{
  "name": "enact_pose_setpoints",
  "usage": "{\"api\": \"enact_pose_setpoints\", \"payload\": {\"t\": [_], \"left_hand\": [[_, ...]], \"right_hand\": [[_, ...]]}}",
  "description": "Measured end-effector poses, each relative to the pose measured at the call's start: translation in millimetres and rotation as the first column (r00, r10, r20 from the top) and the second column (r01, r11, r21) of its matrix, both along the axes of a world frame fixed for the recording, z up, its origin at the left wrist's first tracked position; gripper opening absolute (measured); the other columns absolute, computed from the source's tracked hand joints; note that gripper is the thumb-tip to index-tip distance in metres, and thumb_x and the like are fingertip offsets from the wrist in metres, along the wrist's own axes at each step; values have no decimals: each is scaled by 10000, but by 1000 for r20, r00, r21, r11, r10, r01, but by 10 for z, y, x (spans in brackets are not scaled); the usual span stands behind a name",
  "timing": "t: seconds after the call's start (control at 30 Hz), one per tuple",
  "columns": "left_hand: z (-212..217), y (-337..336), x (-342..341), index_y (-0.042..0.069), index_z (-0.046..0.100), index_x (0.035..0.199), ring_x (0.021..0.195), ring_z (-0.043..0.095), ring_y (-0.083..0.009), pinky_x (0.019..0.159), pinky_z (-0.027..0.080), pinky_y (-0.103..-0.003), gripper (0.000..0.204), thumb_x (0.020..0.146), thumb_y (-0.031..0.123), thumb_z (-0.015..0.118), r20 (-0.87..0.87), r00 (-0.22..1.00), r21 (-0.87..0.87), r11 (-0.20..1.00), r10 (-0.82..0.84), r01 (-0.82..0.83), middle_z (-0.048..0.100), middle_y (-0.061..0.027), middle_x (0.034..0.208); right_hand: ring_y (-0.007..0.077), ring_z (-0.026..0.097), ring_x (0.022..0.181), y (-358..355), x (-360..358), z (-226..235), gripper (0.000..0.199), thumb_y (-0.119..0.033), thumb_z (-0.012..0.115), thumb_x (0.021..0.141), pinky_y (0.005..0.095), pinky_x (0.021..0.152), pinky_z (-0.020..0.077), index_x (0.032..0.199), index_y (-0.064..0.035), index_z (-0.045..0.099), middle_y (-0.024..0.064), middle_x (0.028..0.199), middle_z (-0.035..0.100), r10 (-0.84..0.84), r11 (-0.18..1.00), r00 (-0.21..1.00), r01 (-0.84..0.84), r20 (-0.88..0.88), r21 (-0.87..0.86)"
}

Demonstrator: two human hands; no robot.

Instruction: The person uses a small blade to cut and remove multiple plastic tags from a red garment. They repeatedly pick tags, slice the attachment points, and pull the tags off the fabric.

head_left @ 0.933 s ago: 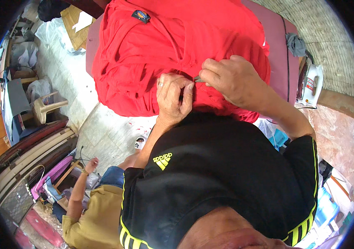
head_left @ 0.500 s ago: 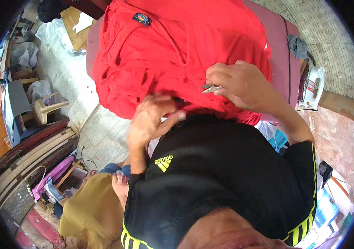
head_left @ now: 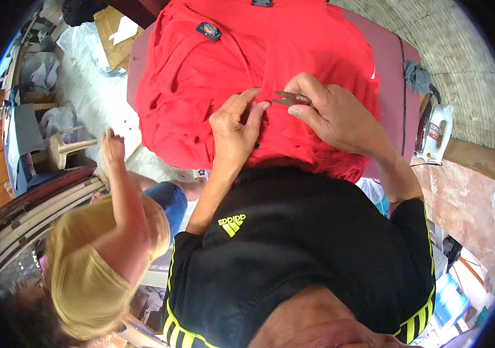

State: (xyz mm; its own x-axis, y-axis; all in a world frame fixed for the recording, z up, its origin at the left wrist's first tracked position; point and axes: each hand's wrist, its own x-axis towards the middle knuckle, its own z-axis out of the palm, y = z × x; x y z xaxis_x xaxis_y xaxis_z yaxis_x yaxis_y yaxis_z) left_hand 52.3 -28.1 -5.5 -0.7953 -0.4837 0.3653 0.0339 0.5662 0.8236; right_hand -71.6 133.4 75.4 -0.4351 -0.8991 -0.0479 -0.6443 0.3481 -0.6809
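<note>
Lying crumpled across the mauve padded tabletop (head_left: 388, 64), a bright red fabric garment (head_left: 201, 87) (a small dark badge on its upper part) fills the middle of the view. Small metal thread snips (head_left: 285, 97): pinched in the right hand (head_left: 334, 116), blades pointing left, just above the cloth. Left hand (head_left: 235, 130): fingers bent, pressing and gathering the red fabric beside the blades. White electric iron (head_left: 433, 134): upright at the tabletop's right edge. Person in a yellow top (head_left: 94, 255): lower left, arm raised.
</note>
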Motion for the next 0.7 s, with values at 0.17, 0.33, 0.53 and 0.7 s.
{"api": "enact_pose_setpoints", "payload": {"t": [0.17,0.33,0.53,0.7], "left_hand": [[4,-112,114,-23,747,965,711,699,-250,640,539,-317,121,845,-7,731,-21,999,92,995,32,-30,708,-168,806],[-32,-122,161,-16,721,920,674,685,-209,632,525,-312,48,881,9,709,-35,993,-95,989,111,-114,714,-149,804],[57,-102,191,-14,648,888,630,663,-238,606,515,-338,45,915,17,665,-2,989,-92,985,145,-145,671,-140,756],[-5,-77,161,-11,631,903,635,662,-236,602,514,-337,35,916,8,658,-96,985,-123,980,144,-155,667,-135,759]], "right_hand": [[367,681,850,-235,-49,-41,255,-141,658,934,432,708,515,1122,-24,534,171,918,674,86,996,996,-87,-22,-34],[347,670,825,-252,-27,-209,259,-123,680,891,430,694,518,1099,-31,556,147,906,669,159,980,964,-180,-212,-85],[286,666,791,-318,9,-285,148,-168,601,923,402,673,523,1021,-65,560,103,879,637,167,958,865,-256,-472,-129],[244,667,747,-389,33,-340,115,-178,544,916,382,639,529,988,-91,566,74,847,621,163,947,781,-296,-603,-126]]}}
